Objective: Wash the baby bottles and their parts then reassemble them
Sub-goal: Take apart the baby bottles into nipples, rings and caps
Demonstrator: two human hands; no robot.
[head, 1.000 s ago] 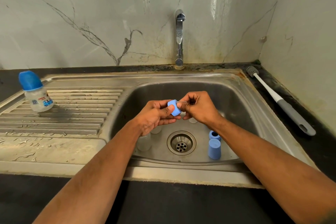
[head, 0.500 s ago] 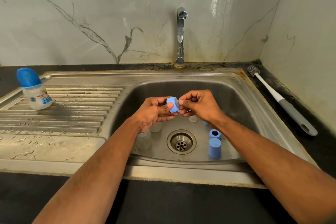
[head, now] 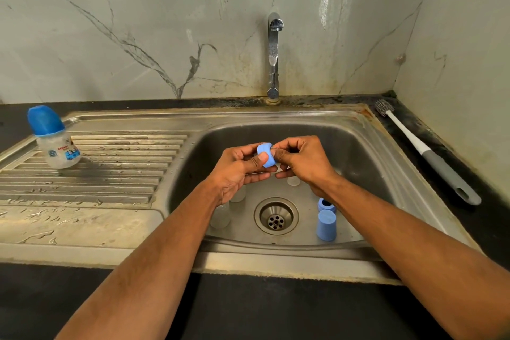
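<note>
Both hands are over the sink basin pinching a little blue screw collar, left hand thumb on its side, right hand fingertips at its mouth; looks light, rigid, probably slick wet, so grip the outer wall.
</note>
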